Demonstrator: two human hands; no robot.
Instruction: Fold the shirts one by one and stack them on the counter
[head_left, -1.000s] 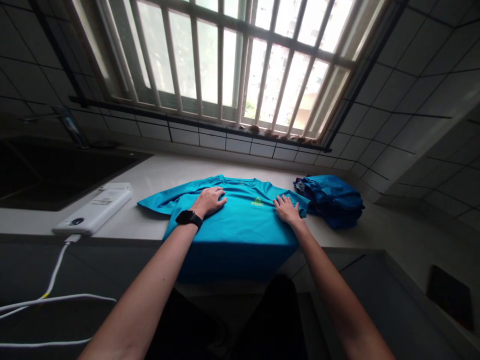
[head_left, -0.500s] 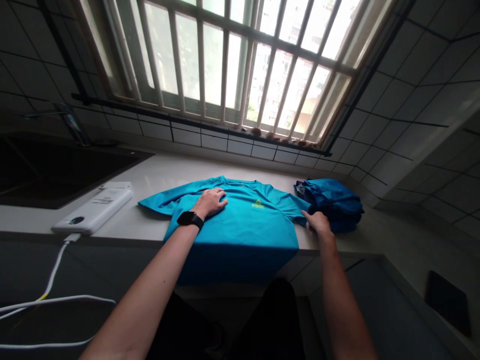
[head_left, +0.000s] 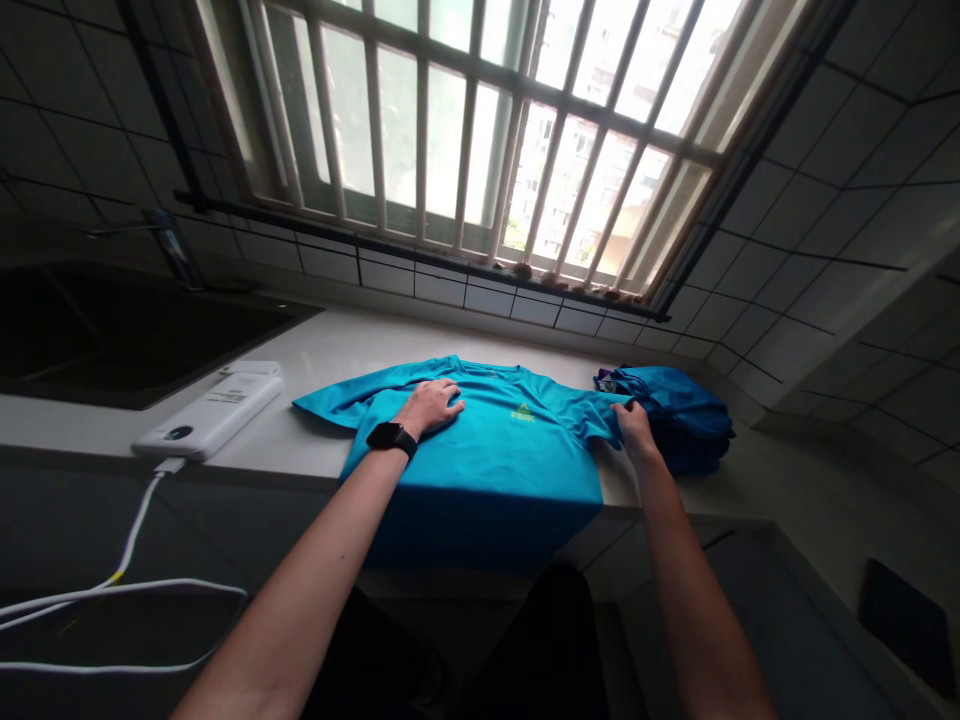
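Note:
A turquoise T-shirt (head_left: 480,450) with a small yellow-green chest logo lies spread on the counter, its collar toward the window. Its lower part hangs down over the counter's front edge. My left hand (head_left: 430,407), with a dark watch on the wrist, rests flat on the shirt's left chest, fingers stretched out. At the right sleeve my right hand (head_left: 634,428) pinches the cuff between thumb and fingers, lifting it slightly. Just beyond that hand sits a folded pile of darker blue clothes (head_left: 679,410).
A white power bank (head_left: 214,415) with a plugged-in white cable (head_left: 135,535) lies left of the shirt, near the front edge. Farther left are a dark sink (head_left: 97,340) and a faucet (head_left: 176,250). A barred window (head_left: 465,150) is behind the counter (head_left: 315,350).
My right hand has drawn the sleeve cuff slightly up and outward, toward the blue pile. My left hand stays on the shirt. The whole view has shifted a little.

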